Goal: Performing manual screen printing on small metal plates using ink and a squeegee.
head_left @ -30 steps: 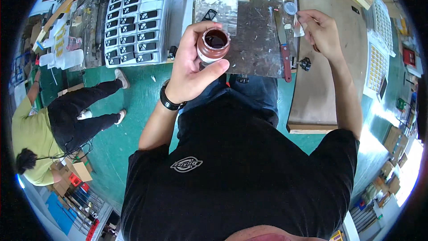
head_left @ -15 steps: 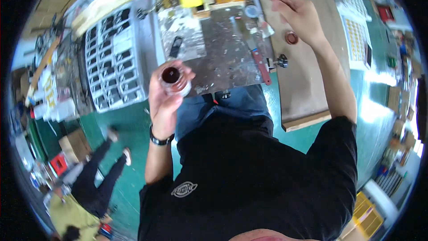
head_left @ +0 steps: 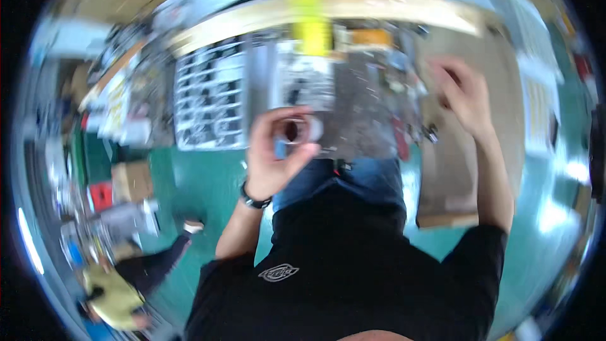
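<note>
My left hand (head_left: 274, 155) is wrapped round a small clear jar (head_left: 295, 131) with dark red-brown contents, its open mouth facing up. A whitish round part (head_left: 314, 127) shows at the jar's right side, too blurred to name. My right hand (head_left: 464, 91) hovers over the brown board on the right, fingers curved and thumb apart, with nothing visible in it. Just below its thumb a small reddish-brown round piece (head_left: 445, 103) is partly hidden. A red-handled knife (head_left: 401, 139) lies at the right side of the dark work table (head_left: 360, 129).
A white tray (head_left: 210, 146) of dark parts stands at left. A yellow object (head_left: 310, 28) and an orange block (head_left: 371, 37) are at the table's back, by a wooden beam (head_left: 252, 19). The brown board (head_left: 448, 170) lies right; another person (head_left: 117, 293) is at lower left.
The view has shifted and blurred, so the table sits lower and further right. My left hand still holds the jar; my right hand stays above the board with its fingers curved.
</note>
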Tool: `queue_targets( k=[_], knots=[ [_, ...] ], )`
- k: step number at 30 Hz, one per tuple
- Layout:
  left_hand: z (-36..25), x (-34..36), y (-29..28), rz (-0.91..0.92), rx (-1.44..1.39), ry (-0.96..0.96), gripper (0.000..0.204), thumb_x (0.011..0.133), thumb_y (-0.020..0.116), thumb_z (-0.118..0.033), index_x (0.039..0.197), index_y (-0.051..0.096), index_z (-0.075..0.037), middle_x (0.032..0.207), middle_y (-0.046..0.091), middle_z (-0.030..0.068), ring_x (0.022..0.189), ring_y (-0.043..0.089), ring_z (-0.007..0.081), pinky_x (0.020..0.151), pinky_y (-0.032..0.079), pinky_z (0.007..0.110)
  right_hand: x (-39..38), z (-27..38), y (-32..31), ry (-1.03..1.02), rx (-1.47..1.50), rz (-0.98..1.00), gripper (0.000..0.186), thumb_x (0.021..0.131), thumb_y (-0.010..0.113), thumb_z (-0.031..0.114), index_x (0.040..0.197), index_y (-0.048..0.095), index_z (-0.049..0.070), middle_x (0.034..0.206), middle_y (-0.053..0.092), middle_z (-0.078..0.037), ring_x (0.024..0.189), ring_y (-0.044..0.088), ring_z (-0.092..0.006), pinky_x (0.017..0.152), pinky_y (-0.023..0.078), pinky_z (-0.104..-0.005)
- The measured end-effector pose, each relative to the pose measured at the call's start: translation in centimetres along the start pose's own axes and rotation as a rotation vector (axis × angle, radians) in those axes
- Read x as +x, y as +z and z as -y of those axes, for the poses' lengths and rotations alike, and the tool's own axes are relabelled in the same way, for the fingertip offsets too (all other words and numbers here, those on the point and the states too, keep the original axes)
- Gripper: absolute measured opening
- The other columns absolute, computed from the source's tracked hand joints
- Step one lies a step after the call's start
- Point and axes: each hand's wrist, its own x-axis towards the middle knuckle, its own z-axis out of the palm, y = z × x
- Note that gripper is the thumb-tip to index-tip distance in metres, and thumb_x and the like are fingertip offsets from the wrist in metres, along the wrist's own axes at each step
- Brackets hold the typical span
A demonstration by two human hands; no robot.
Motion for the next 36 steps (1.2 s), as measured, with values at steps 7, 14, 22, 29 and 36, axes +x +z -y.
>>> queue_targets(
  k=[7, 14, 22, 29, 36],
  knots=[
    [1.2, 0.1, 1.9, -0.081, 0.434, 0.128, 0.056, 0.081, 0.091, -0.028, 0.128, 0.069, -0.009, 0.123, 0.075, 0.0066, 0.103, 0.07, 0.027, 0.101, 0.049, 0.039, -2.7, -4.3, -0.9, -0.068, -0.004, 0.083, 0.019, 0.108, 0.057, 0.007, 0.122, 0.068, 0.0, 0.081, 0.06, -0.001, 0.07, 0.051, -0.0088, 0.064, 0.044, -0.0219],
    [1.7, -0.6, -0.4, -0.197, 0.539, 0.218, 0.055, 0.083, 0.089, -0.032, 0.128, 0.068, -0.009, 0.108, 0.073, 0.0053, 0.098, 0.067, 0.0255, 0.096, 0.05, 0.039, -3.4, -4.1, 2.5, -0.039, 0.204, -0.072, 0.021, 0.106, 0.057, 0.005, 0.122, 0.07, 0.002, 0.088, 0.065, -0.003, 0.065, 0.046, -0.0071, 0.058, 0.037, -0.0201],
    [1.5, -3.1, -9.3, -0.442, 0.319, 0.114, 0.035, 0.089, 0.085, -0.02, 0.117, 0.069, -0.005, 0.094, 0.067, 0.0045, 0.077, 0.061, 0.0184, 0.073, 0.052, 0.033, -4.9, -2.8, 5.6, 0.005, 0.155, -0.412, 0.022, 0.108, 0.052, 0.005, 0.121, 0.069, 0.002, 0.068, 0.048, 0.001, 0.06, 0.038, -0.0068, 0.07, 0.045, -0.0218],
    [2.7, -1.3, -20.9, -0.643, 0.625, 0.141, 0.023, 0.09, 0.072, -0.004, 0.113, 0.07, -0.001, 0.096, 0.069, 0.0088, 0.08, 0.063, 0.0231, 0.074, 0.053, 0.033, -4.8, -3.9, 6.6, 0.05, 0.189, -0.535, 0.024, 0.107, 0.05, 0.004, 0.122, 0.069, 0.002, 0.063, 0.039, 0.003, 0.059, 0.033, -0.007, 0.086, 0.052, -0.0262],
    [6.9, 14.2, -34.6, -0.385, 1.382, -0.127, 0.029, 0.092, 0.054, -0.017, 0.103, 0.074, 0.003, 0.115, 0.074, 0.0218, 0.102, 0.07, 0.0441, 0.088, 0.057, 0.052, -4.7, -4.9, 6.2, 0.009, 0.178, -0.515, 0.022, 0.106, 0.052, 0.003, 0.119, 0.07, 0.003, 0.066, 0.045, 0.003, 0.058, 0.035, -0.0052, 0.077, 0.048, -0.0215]
  ],
)
